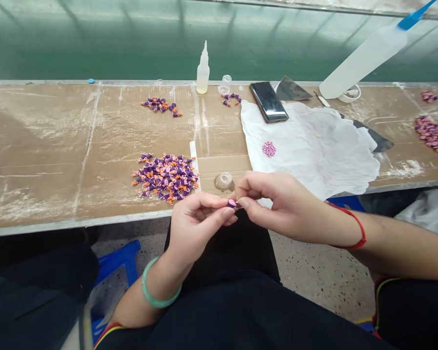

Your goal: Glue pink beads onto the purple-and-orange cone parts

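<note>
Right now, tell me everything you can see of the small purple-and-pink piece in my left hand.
The small purple-and-pink piece shows a pink, roughly oval face and a dark purple side; it looks like clay or plastic. Your left hand pinches it between thumb and fingers, near the front edge of the brown cardboard-covered table. Your right hand is close beside it, though whether it touches is unclear.

The purple pile (166, 177) blocks; cardboard (51, 160) to its left leaves room.

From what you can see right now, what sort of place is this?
Probably a handcraft workshop: a cardboard-covered workbench, a pile of small purple-and-orange pieces and a nozzle-tipped squeeze bottle suggest it.
</note>
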Demonstrator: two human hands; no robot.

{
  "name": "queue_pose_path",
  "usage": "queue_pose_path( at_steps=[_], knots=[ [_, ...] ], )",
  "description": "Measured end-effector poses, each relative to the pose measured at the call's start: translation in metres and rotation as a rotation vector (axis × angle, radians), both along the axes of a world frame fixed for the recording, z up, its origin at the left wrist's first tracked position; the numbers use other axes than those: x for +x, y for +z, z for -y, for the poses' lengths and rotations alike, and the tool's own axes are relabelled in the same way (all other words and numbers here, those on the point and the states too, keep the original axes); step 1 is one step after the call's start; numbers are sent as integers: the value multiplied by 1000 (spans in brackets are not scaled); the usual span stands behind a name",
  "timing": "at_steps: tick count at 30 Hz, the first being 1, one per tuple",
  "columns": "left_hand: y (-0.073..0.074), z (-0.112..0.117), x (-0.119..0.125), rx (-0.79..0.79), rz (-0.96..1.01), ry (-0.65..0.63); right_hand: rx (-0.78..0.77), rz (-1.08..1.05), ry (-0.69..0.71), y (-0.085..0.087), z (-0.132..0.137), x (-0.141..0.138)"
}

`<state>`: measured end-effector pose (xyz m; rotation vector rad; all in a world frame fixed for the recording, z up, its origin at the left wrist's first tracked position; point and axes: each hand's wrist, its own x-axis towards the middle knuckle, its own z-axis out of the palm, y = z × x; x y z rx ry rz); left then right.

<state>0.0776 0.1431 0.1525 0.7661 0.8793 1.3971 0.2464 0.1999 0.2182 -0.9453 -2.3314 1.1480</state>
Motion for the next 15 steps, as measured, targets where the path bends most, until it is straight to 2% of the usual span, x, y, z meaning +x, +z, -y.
queue_pose_path(
  at_steps=[7, 15],
  knots=[
    [1, 0, 2, -57, 9, 22, 202, 21, 7, -2, 5, -3],
    [3, -2, 1, -88, 43, 25, 330, 29, 20, -4, 6, -7]
  ],
)
